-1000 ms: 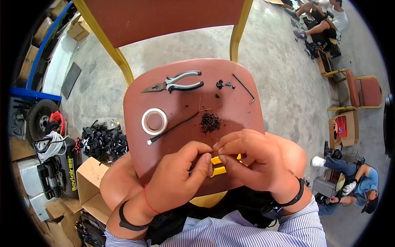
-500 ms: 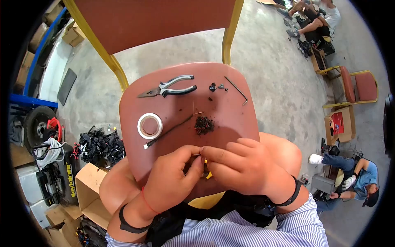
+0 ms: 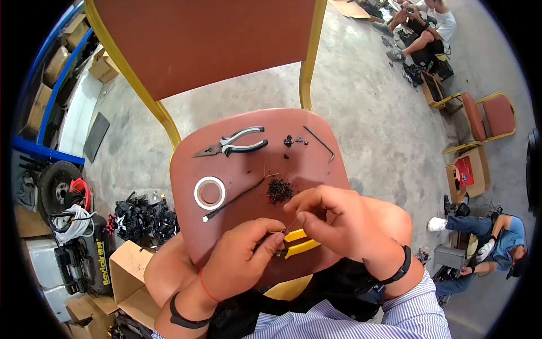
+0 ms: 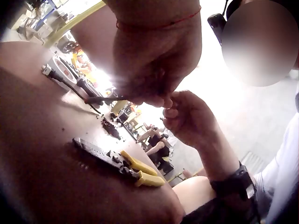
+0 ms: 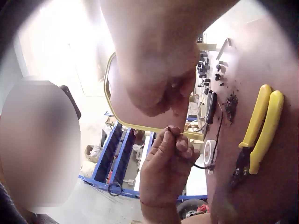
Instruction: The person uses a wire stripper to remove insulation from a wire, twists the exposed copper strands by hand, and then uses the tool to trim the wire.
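tape roll (image 3: 210,192) left of debris pile (image 3: 279,190), pliers (image 3: 231,143) behind

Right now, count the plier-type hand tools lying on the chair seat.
2. The grey-handled pliers lie at the far left of the seat; the yellow-handled tool lies at the near edge, partly under the hands. More may be hidden beneath them.

A red chair seat (image 3: 316,164) carries yellow-handled strippers (image 3: 299,243) under the hands, and beyond them wire scraps (image 3: 279,190), a black cable (image 3: 234,199), tape (image 3: 210,192), pliers (image 3: 231,143) and a hex key (image 3: 320,143).
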{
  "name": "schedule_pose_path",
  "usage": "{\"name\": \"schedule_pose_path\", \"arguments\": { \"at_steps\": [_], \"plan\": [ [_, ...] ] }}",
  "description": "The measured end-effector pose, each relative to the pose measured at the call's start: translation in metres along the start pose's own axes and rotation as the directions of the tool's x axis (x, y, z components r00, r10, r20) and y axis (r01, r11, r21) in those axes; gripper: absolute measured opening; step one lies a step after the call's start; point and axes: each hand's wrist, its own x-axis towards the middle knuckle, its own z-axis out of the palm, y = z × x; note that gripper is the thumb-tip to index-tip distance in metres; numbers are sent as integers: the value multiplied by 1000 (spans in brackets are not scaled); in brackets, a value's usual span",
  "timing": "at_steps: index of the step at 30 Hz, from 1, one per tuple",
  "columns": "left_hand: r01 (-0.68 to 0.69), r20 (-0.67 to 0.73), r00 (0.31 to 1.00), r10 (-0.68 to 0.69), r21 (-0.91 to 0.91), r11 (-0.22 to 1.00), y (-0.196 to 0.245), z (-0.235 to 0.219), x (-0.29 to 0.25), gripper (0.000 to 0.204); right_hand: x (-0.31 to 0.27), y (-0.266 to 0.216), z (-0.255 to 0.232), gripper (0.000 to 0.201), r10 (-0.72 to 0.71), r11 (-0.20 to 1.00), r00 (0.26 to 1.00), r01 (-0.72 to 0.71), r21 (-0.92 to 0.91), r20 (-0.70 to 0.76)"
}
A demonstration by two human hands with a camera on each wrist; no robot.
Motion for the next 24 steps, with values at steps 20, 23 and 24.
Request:
{"name": "schedule_pose_path", "arguments": {
  "at_steps": [20, 23, 24],
  "plan": [
    [-109, -65, 991, 117, 116, 987, 1, -3, 3, 14, 9, -3, -11, 12, -314, 922, 939, 337, -191, 142],
    [-208, -86, 966, 244, 303, 930, 4, -3, 6, 14, 7, -3, -11, 11, -287, 915, 947, 316, -250, 147],
    [-212, -106, 961, 257, 323, 922, 4, 0, 7, 14, 6, -3, -10, 11, -275, 911, 950, 307, -276, 149]
  ]
}}
